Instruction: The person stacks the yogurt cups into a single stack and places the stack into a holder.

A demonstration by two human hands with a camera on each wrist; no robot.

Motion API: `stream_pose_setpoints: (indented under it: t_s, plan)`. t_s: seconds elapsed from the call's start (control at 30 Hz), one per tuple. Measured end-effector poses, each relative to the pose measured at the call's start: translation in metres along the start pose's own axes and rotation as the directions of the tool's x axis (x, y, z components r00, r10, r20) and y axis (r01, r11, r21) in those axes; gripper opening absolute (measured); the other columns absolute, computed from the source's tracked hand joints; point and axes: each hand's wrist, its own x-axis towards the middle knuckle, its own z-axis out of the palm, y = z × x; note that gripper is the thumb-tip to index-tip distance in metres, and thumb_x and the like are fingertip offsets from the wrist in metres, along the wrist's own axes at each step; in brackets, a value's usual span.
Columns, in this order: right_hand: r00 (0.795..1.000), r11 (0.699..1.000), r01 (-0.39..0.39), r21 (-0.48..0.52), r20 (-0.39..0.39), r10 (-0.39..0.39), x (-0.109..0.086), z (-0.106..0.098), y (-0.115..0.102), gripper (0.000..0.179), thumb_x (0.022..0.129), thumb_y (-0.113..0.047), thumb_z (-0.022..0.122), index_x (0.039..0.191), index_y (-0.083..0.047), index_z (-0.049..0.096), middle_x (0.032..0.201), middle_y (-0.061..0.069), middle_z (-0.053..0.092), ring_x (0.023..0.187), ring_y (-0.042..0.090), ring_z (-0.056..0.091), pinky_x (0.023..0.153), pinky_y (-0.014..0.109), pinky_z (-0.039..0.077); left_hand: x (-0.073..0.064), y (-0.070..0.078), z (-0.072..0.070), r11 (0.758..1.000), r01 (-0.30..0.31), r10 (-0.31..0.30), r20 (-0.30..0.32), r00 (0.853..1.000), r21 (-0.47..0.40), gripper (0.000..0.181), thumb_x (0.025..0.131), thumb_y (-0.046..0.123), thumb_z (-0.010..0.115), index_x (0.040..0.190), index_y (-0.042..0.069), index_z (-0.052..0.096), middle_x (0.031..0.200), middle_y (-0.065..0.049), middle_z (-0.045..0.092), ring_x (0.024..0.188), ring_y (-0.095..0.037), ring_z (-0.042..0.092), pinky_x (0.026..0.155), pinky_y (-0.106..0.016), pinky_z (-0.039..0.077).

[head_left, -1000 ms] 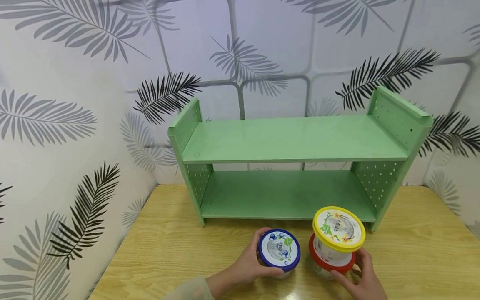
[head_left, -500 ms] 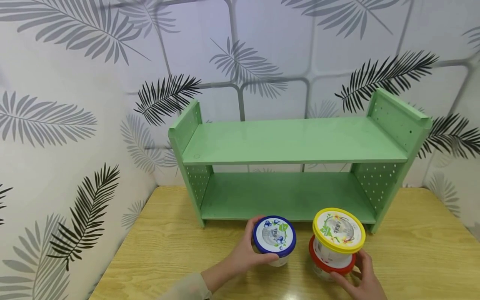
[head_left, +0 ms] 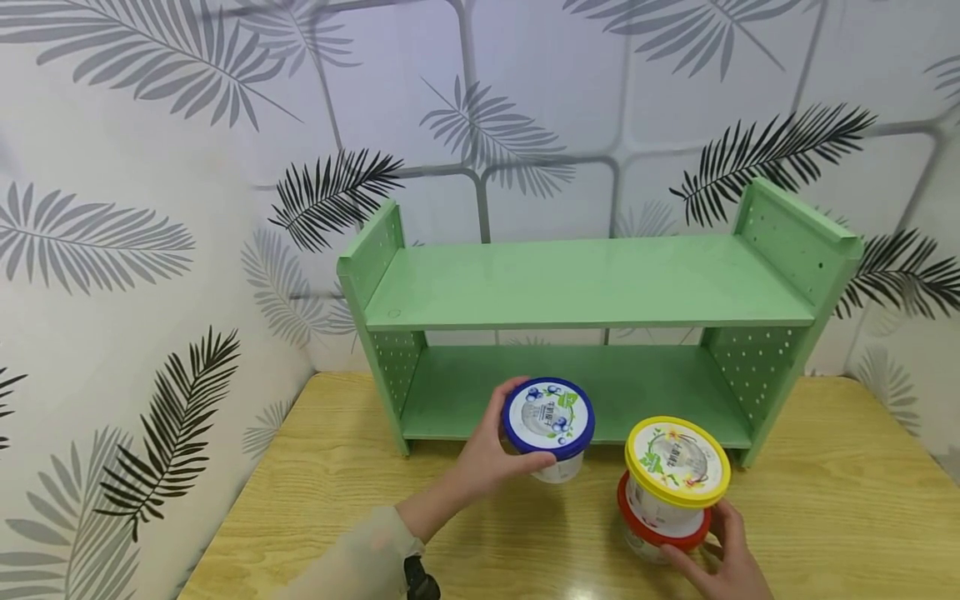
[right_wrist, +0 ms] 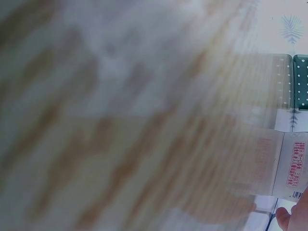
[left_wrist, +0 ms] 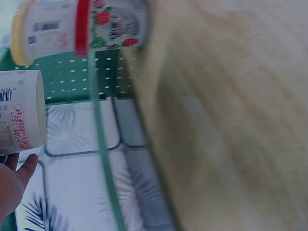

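My left hand (head_left: 487,450) grips a white tub with a blue lid (head_left: 549,417), blueberries printed on top. It is raised off the table, in front of the shelf's lower board. In the left wrist view the base of this blue-lidded tub (left_wrist: 19,110) shows above my fingers. To the right, a yellow-lidded tub (head_left: 678,461) sits stacked on a red-lidded tub (head_left: 651,533) on the table. Thumb and fingers of my right hand (head_left: 723,554) hold the red-lidded tub low on its right side. Strawberries are printed on the red-lidded tub (left_wrist: 118,24) in the left wrist view.
A green two-level shelf (head_left: 588,283) with raised, perforated side panels stands at the back of the wooden table (head_left: 315,500). Its lower board (head_left: 465,392) lies just behind the tubs. A leaf-patterned wall covering (head_left: 180,250) rises behind and at the left.
My left hand has lifted the blue-lidded tub up off the table and carried it forward toward the shelf. My right hand and the two stacked tubs have stayed in place.
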Motion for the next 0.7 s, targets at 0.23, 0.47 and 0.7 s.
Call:
stream_pose_setpoints:
  t_s: [0.23, 0.47, 0.7]
  plan:
    - [1.000, 1.000, 0.013, 0.004, -0.001, -0.013, -0.002, -0.001, -0.002, 0.096, 0.088, -0.029, 0.074, 0.144, 0.006, 0.005, 0.140, 0.031, 0.029, 0.126, 0.049, 0.036, 0.094, 0.064, 0.038, 0.020, 0.024, -0.002, 0.998, -0.053, 0.052, 0.026, 0.998, 0.034, 0.093, 0.078, 0.033, 0.082, 0.150, 0.023, 0.025, 0.141, -0.009, 0.040, 0.121, -0.024, 0.048, 0.095, -0.036, 0.046]
    - [1.000, 1.000, 0.003, 0.007, 0.006, -0.003, -0.001, -0.001, -0.003, 0.097, 0.088, -0.030, 0.074, 0.145, 0.006, 0.004, 0.141, 0.032, 0.028, 0.127, 0.050, 0.035, 0.095, 0.065, 0.038, 0.037, 0.044, 0.003, 0.988, -0.146, 0.144, 0.037, 0.989, 0.053, 0.092, 0.078, 0.037, 0.082, 0.150, 0.020, 0.027, 0.141, -0.009, 0.041, 0.121, -0.023, 0.048, 0.095, -0.034, 0.046]
    - [1.000, 1.000, 0.008, 0.005, 0.003, -0.008, 0.000, 0.000, -0.001, 0.096, 0.087, -0.030, 0.074, 0.145, 0.005, 0.005, 0.140, 0.031, 0.029, 0.126, 0.050, 0.036, 0.094, 0.064, 0.038, 0.053, 0.061, 0.013, 0.981, -0.160, 0.154, 0.056, 0.986, 0.109, 0.086, 0.082, 0.022, 0.079, 0.150, 0.020, 0.026, 0.140, -0.009, 0.043, 0.120, -0.019, 0.050, 0.092, -0.032, 0.048]
